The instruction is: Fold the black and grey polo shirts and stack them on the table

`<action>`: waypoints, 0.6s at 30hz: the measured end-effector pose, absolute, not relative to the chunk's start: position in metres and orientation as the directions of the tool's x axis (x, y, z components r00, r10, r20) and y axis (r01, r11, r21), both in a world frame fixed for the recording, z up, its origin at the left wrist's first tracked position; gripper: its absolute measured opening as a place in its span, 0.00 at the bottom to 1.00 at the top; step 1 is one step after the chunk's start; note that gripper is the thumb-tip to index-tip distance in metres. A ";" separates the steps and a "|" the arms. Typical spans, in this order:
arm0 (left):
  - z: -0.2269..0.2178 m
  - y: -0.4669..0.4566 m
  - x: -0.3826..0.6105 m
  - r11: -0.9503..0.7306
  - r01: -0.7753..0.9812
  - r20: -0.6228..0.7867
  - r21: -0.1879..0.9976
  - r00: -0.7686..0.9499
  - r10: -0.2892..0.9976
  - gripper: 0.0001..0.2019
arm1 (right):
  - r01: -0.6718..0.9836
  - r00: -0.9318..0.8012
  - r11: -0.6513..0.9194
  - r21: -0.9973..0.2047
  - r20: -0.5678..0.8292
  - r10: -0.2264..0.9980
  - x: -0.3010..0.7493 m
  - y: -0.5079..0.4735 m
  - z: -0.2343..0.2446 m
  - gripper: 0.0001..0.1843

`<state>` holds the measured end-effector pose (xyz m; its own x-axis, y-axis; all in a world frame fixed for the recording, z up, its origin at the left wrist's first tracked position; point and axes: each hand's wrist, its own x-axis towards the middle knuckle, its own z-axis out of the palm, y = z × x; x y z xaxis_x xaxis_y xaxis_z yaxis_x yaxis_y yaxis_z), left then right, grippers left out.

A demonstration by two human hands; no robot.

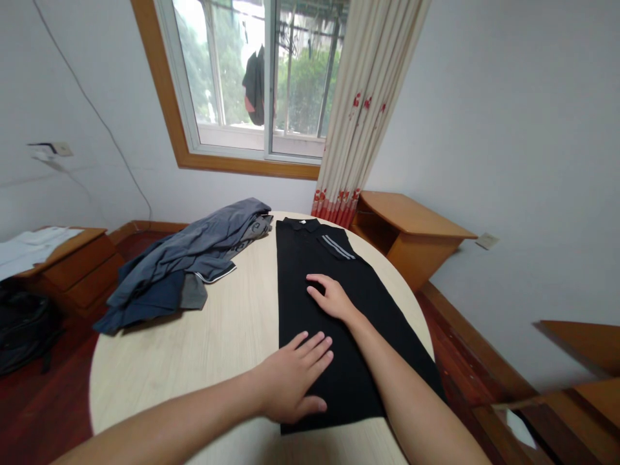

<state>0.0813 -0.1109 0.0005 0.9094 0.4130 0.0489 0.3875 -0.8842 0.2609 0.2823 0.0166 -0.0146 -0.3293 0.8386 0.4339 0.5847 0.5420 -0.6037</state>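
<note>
A black polo shirt (310, 258) lies folded lengthwise on a pale round table (227, 349), its collar toward the window. One sleeve with grey stripes rests on top near the collar. My left hand (298, 374) is spread flat on the shirt's lower part, fingers apart. Farther up, my right hand (330, 297) touches the middle of the shirt, its thumb and fingers apart and slightly bent. Neither hand grips anything. My right forearm covers part of the shirt's right side.
A loose pile of grey and navy clothes (194, 242) sits at the table's left, partly over its edge. Beyond the table are a wooden desk (411, 223), a curtain (371, 103) and a window. A wooden cabinet (72, 271) and a black backpack (26, 329) are at left.
</note>
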 end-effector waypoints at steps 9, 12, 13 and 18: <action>0.018 -0.116 0.081 -0.850 0.362 -0.014 0.382 0.922 0.387 0.39 | 0.737 -0.557 0.570 -0.363 0.152 0.817 0.225 0.026 0.001 0.29; 0.018 -0.115 0.080 -0.856 0.358 0.002 0.372 0.922 0.387 0.39 | 0.834 -0.494 0.486 -0.261 0.038 0.868 0.203 0.060 0.005 0.33; 0.017 -0.114 0.080 -0.864 0.353 0.019 0.358 0.923 0.385 0.39 | 0.861 -0.458 0.449 -0.237 0.018 0.889 0.196 0.074 0.004 0.34; 0.001 -0.109 0.082 -0.926 0.327 0.134 0.186 0.926 0.354 0.40 | 0.934 -0.301 0.307 -0.186 0.056 0.952 0.171 0.132 -0.009 0.39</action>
<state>0.0819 -0.1093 0.0009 0.9256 0.3538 0.1341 0.3272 -0.9265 0.1859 0.1713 0.1320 -0.0088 -0.3014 0.9519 0.0558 0.9336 0.3065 -0.1855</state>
